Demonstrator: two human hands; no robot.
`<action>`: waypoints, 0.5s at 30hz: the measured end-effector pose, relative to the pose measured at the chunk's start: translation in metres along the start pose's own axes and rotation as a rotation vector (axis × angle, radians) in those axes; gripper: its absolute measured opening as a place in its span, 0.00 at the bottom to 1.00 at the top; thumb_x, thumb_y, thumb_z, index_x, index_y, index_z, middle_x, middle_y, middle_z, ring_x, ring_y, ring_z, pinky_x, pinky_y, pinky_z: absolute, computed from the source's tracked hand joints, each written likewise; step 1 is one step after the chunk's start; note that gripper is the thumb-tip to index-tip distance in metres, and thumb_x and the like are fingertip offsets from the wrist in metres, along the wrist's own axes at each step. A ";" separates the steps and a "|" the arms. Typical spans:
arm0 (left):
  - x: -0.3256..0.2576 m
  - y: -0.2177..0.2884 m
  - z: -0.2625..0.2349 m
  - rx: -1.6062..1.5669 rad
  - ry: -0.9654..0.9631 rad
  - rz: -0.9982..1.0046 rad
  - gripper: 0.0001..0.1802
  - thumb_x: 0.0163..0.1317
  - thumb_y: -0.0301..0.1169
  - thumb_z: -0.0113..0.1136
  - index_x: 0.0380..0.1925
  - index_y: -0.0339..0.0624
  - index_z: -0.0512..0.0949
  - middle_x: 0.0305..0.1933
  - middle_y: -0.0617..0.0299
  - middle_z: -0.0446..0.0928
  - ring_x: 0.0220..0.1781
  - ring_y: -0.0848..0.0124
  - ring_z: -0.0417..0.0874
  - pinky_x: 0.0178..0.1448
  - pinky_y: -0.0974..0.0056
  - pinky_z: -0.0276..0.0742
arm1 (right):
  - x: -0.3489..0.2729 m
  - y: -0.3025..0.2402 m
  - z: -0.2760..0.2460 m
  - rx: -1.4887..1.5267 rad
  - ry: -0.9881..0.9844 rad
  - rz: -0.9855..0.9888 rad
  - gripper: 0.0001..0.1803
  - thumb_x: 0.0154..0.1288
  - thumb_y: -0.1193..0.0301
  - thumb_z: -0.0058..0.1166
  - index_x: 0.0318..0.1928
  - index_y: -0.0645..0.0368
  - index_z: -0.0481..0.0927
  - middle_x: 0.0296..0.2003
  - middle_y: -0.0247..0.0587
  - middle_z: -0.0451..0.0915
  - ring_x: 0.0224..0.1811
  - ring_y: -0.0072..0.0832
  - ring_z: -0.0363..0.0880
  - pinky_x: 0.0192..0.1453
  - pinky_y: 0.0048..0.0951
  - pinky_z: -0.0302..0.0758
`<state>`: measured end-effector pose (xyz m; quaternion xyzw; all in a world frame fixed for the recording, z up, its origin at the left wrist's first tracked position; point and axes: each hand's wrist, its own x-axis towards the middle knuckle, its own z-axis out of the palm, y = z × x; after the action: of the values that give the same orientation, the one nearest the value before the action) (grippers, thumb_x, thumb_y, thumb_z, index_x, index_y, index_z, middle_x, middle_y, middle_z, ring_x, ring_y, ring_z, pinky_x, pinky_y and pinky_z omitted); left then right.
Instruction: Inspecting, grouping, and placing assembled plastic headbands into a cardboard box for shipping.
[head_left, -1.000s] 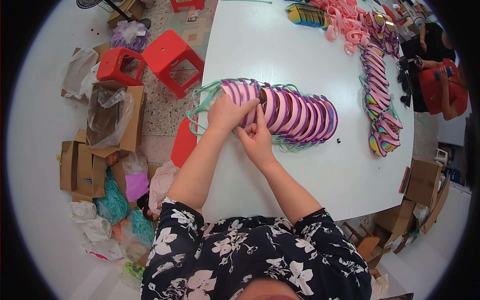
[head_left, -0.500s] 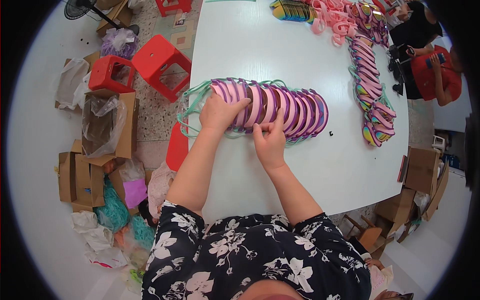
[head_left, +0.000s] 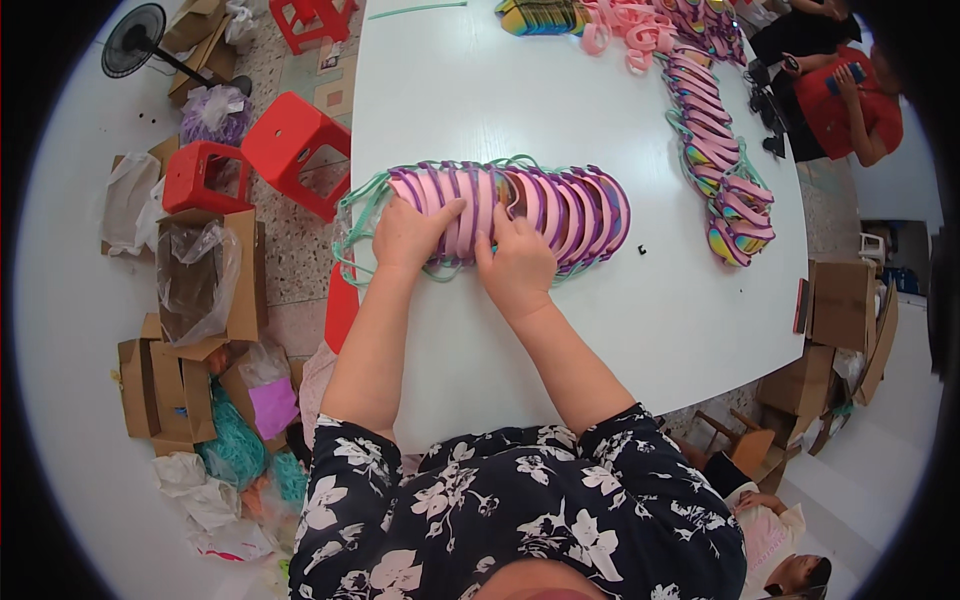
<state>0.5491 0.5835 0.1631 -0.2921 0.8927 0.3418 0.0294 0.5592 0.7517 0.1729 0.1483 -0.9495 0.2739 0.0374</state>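
Observation:
A row of goggles (head_left: 598, 218) with purple frames, pink padding and teal straps lies packed face to back across the white table (head_left: 700, 340) in front of me. My left hand (head_left: 402, 236) is closed round the near side of the row's left end, its thumb lying over the pink padding. Near the middle of the row, my right hand (head_left: 522, 262) pinches at the pink padding of one pair, with thumb and bent fingers close together. Teal straps (head_left: 352, 232) hang loosely in loops at the left end. My right fingertips are partly hidden among the frames.
Another line of goggles (head_left: 700, 120) runs along the table's right side. Pink strips (head_left: 635, 35) and a stack of iridescent lenses (head_left: 540, 17) lie at the far edge. Red stools (head_left: 290, 135) and open cartons (head_left: 245, 280) stand left; people (head_left: 840, 110) are at far right.
My right hand has moved left along the row, and its stretched index finger has bent into a pinch. My left hand stays at the left end. The whole view has shifted slightly.

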 end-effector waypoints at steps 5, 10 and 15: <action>0.000 0.001 0.003 0.008 0.002 0.004 0.39 0.44 0.63 0.69 0.42 0.37 0.83 0.41 0.47 0.84 0.44 0.51 0.85 0.49 0.53 0.79 | 0.002 0.003 -0.004 -0.141 0.216 -0.128 0.23 0.55 0.66 0.61 0.52 0.59 0.80 0.57 0.47 0.73 0.62 0.49 0.67 0.59 0.52 0.67; 0.003 -0.003 0.002 0.017 -0.044 -0.025 0.46 0.41 0.66 0.70 0.46 0.33 0.79 0.46 0.44 0.82 0.49 0.50 0.84 0.52 0.51 0.79 | -0.009 0.000 0.001 -0.125 0.155 -0.027 0.26 0.53 0.65 0.63 0.54 0.54 0.81 0.69 0.50 0.60 0.70 0.66 0.52 0.65 0.68 0.53; 0.002 -0.004 0.006 0.028 0.023 0.015 0.34 0.47 0.60 0.69 0.40 0.40 0.84 0.39 0.49 0.85 0.43 0.53 0.86 0.48 0.54 0.79 | -0.012 0.001 -0.003 -0.132 0.098 0.011 0.29 0.54 0.63 0.64 0.59 0.48 0.79 0.70 0.52 0.59 0.71 0.70 0.49 0.66 0.70 0.52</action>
<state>0.5488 0.5842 0.1556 -0.2890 0.8998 0.3261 0.0205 0.5699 0.7574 0.1732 0.1267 -0.9634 0.2177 0.0920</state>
